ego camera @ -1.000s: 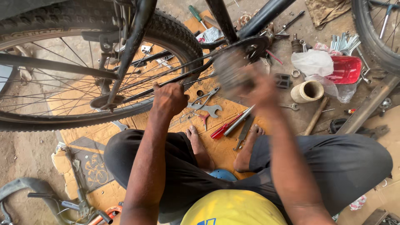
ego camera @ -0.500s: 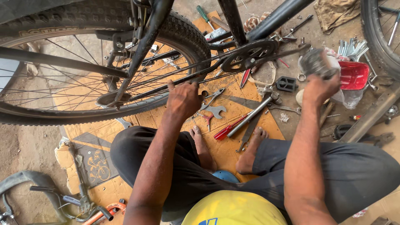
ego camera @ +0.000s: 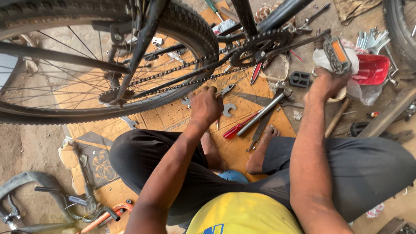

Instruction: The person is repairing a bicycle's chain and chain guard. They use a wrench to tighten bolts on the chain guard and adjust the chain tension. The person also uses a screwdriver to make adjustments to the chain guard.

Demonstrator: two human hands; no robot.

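Item: bicycle drivetrain, worked from a seated position on cardboard (ego camera: 173, 117).

Right hand (ego camera: 325, 84): fingers closed on the pedal (ego camera: 337, 54), which is carried at the end of the crank (ego camera: 299, 43) out from the chainring (ego camera: 260, 45). Left hand (ego camera: 207, 106): fingers curled shut at the lower chain (ego camera: 173, 84) run, just under the rear wheel (ego camera: 190, 26); whether anything is pinched cannot be told.

Handling, as judged: the pedal is best turned slowly and evenly, with the left fingertips kept off the teeth and clear of the spokes.

Edges: the tyre and chain stay lie close above the left knuckles. A spanner (ego camera: 227, 108), a red screwdriver (ego camera: 238, 128) and a steel bar (ego camera: 262, 112) lie just beside the left hand and the bare feet. A red tub (ego camera: 370, 69) sits touching-close behind the pedal.

Open room: bare cardboard lies left of the left hand; little is left right of the pedal.
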